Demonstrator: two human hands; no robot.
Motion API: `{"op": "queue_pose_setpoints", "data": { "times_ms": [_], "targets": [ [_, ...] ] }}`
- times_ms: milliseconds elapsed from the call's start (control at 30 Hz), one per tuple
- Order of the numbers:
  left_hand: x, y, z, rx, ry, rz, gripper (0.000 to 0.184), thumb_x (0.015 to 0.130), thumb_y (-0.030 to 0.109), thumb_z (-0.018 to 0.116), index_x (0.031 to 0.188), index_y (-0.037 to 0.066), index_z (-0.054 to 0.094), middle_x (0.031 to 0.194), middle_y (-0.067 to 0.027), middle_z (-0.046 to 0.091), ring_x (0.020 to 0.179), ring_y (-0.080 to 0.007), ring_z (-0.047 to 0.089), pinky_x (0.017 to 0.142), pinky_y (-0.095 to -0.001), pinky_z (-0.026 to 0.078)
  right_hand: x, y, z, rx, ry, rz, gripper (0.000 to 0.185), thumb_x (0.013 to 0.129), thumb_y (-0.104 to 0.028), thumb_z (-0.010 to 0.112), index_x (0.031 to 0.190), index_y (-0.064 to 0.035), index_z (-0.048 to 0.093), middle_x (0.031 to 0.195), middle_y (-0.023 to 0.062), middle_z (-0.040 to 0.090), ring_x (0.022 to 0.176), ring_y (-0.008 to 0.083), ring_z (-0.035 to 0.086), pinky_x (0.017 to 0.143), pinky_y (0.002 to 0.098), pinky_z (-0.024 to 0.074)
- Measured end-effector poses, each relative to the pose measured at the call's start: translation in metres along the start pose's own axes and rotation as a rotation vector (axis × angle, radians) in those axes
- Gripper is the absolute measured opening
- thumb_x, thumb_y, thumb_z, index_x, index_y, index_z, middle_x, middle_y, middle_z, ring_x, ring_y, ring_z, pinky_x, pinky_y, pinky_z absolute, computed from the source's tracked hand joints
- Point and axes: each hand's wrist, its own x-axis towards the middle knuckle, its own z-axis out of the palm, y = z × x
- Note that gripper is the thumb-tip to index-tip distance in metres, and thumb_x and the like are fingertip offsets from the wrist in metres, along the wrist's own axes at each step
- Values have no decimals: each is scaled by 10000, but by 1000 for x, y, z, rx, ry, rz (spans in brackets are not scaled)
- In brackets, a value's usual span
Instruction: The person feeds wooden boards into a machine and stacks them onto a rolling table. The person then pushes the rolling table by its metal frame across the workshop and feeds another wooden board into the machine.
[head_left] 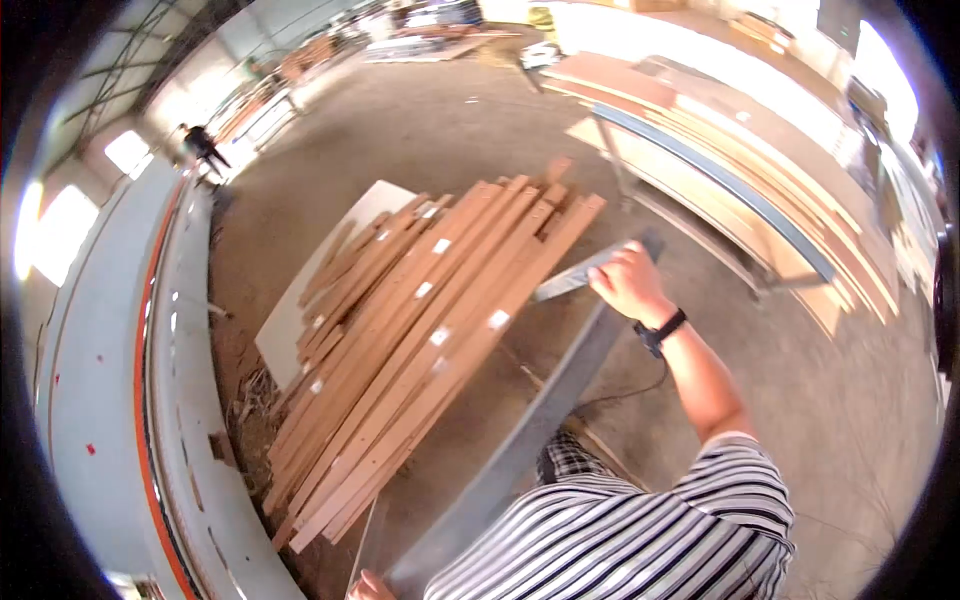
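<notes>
A long grey metal bar (545,412) runs slantwise in front of my body, from the lower left up to the right. My right hand (632,283), with a black watch (660,332) on its wrist, is closed round the upper end of the bar, where a short grey crosspiece (572,280) branches off. At the bottom edge of the view, my left hand (370,586) shows only in part, its fingers curled at the bar's lower end. Just beyond the bar lies a stack of brown wooden planks (430,330), several with white labels.
A pale board (283,325) sits under the stack. At the right, wooden sheets (770,165) rest on a rack with a blue-grey rail (715,185). A long pale machine (110,390) with an orange strip lines the left. A person (203,148) stands far off.
</notes>
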Motion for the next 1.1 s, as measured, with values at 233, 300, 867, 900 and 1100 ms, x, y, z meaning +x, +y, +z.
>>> {"op": "queue_pose_setpoints", "data": {
  "times_ms": [233,300,867,900,1100],
  "targets": [
    [-34,-99,36,283,162,342,401,991,375,500,996,24,695,711,-192,680,613,-353,658,523,-478,521,-51,-34,-22,32,26,22,398,913,-255,545,568,-81,639,567,121,603,624,290,593,777,405,414],
    [-50,-119,43,163,27,136,371,987,350,506,1063,24,667,735,-187,690,630,-359,669,525,-487,526,-71,-47,-42,-12,-48,51,399,917,-266,552,575,-79,638,580,127,608,635,291,596,779,413,423],
    [-180,-125,-57,176,-94,-262,592,947,481,402,740,54,758,796,-208,710,812,-390,694,805,-489,514,-210,-121,-149,99,23,-49,289,843,-186,581,620,-14,643,658,146,633,745,330,601,825,456,404],
    [-188,-121,-68,174,-117,-268,585,944,475,407,741,52,757,793,-210,709,808,-394,692,802,-491,512,-219,-123,-154,125,56,-62,289,842,-186,581,616,-17,643,658,143,636,742,326,602,826,453,404],
    [-257,-138,-62,182,-38,-257,575,931,459,427,693,44,745,758,-199,702,789,-396,685,784,-490,508,-286,-118,-188,123,88,-58,335,843,-199,575,559,-26,609,587,133,596,646,305,560,831,430,391]
  ]
}}
